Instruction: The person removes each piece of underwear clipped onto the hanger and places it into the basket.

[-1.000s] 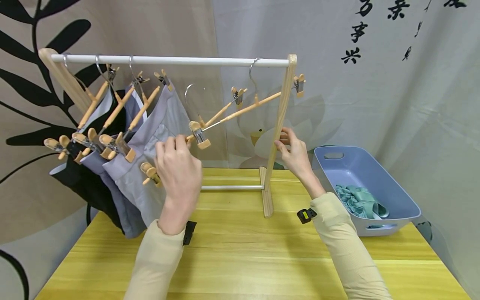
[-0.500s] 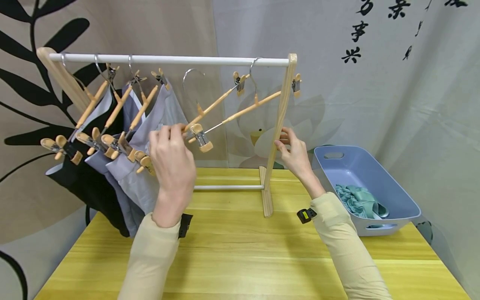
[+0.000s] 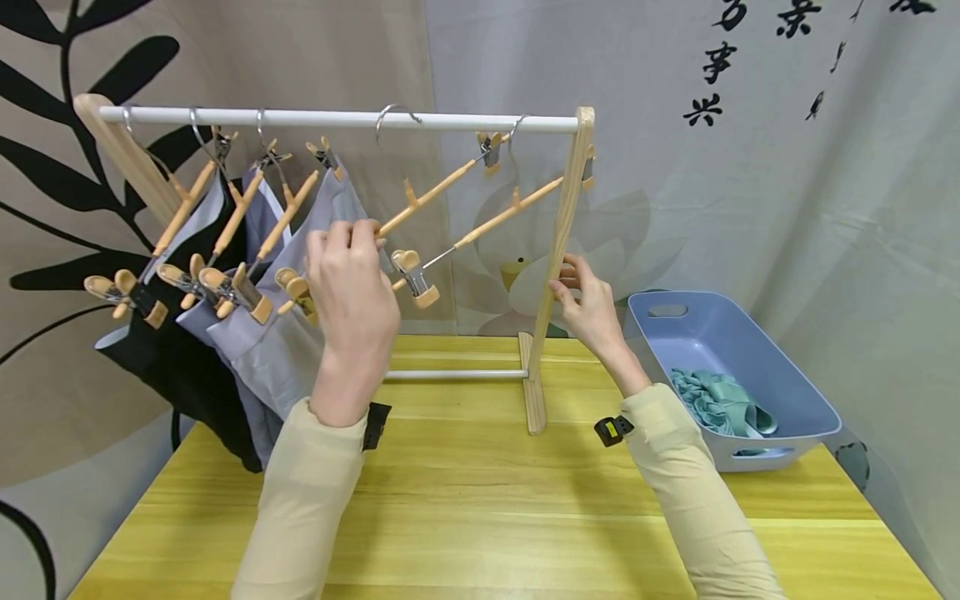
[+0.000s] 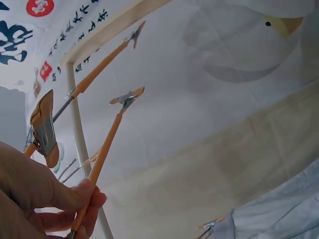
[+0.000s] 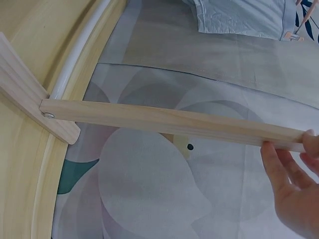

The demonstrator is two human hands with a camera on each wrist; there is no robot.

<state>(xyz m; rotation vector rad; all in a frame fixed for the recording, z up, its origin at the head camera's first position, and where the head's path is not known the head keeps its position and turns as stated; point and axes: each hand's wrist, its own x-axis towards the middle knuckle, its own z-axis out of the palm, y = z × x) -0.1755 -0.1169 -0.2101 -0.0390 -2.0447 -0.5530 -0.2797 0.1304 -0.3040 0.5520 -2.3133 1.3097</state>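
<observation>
My left hand (image 3: 352,292) grips the near end of a wooden clip hanger (image 3: 431,196), thumb and fingers curled round its bar (image 4: 102,154) in the left wrist view. That hanger bears no garment, and its metal hook (image 3: 390,112) overlaps the white rail (image 3: 315,120) of the rack. A second bare clip hanger (image 3: 510,211) hangs from the rail at the right, one clip close beside my left hand. My right hand (image 3: 588,308) pinches the rack's right wooden upright (image 3: 558,233) between thumb and fingers; the right wrist view shows fingertips on the wood (image 5: 174,119).
To the left, several clip hangers carry garments: a black one (image 3: 195,392) and a pale grey-lavender one (image 3: 277,358) among them. A blue basket (image 3: 795,383) with crumpled teal cloth (image 3: 723,404) stands right on the wooden table (image 3: 480,500). A patterned curtain hangs behind.
My left hand has raised the clip hanger, after a short shift left; its hook has risen from below the rail up to it. My right hand stays on the upright.
</observation>
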